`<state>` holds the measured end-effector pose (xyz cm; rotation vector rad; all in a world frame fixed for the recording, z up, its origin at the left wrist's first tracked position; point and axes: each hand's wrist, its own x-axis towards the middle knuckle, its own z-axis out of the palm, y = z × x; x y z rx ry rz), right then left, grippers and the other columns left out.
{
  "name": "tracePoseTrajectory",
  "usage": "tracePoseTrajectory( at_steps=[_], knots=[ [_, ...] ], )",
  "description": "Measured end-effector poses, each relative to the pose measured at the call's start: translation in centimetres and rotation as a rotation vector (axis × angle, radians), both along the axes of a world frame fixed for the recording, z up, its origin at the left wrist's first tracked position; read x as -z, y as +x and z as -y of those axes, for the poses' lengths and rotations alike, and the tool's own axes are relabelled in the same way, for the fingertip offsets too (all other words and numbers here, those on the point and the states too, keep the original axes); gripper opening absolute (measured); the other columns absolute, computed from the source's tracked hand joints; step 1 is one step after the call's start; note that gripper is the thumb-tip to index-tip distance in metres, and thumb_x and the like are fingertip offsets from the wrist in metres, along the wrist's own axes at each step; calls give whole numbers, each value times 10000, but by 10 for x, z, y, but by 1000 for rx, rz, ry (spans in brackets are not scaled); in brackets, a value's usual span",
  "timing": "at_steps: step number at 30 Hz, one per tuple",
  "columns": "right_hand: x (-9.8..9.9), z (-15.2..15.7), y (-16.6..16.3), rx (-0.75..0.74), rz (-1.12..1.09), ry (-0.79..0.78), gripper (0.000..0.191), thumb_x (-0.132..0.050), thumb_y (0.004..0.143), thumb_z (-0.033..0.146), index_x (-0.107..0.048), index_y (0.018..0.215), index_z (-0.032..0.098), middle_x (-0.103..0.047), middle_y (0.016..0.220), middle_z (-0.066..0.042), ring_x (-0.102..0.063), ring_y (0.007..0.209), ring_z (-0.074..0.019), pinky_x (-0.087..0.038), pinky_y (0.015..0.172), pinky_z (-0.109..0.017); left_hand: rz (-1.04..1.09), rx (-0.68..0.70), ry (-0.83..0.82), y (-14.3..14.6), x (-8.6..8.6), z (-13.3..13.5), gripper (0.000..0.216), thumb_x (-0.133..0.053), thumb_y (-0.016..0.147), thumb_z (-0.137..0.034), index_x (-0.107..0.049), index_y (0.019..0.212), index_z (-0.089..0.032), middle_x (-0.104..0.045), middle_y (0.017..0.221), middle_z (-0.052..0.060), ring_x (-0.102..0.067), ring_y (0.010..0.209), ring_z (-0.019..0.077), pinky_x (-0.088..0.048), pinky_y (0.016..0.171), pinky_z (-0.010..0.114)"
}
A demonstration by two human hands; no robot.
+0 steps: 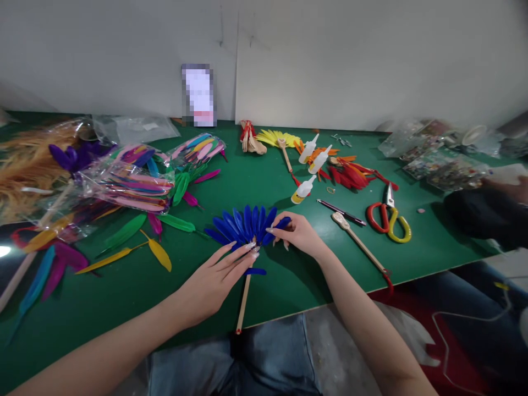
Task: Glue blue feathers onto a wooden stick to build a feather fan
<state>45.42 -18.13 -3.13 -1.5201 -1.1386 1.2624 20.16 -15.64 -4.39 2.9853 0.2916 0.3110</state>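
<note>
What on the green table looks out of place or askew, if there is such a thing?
One blue feather lies sideways at the wooden handle, below the left hand, while the other blue feathers fan upward. Whether it is attached, I cannot tell. I see no spill.

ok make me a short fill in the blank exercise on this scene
The fanned feathers at the left hand and right hand are ____.
The scissors have one red handle and one ____ handle.
The white bottles with pointed tips number ____.

Missing words: blue; yellow; three.
</note>
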Motion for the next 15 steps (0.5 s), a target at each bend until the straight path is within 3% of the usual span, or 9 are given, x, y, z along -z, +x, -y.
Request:
tracePoseTrajectory(
  at_steps=[7,15],
  knots=[
    [2,1,0,-3,-1,28,354,-756,665,413,-526,817,191,-611,542,35,-648,497,-140,-432,343,-174,-3,11,11,-1,1,0,673,-314,758,56,-276,1419,-61,-382,1468,105,-147,1427,195,-224,1142,413],
    [7,2,1,-17,33,37,327,-727,717,372,-506,889,205,-645,536,30,-586,420,-114,-428,334,-173,3,19,27,0,0,0,659,-321,766,54,-279,1415,-51,-373,1471,119,-159,1424,194,-234,1141,412]
  ],
)
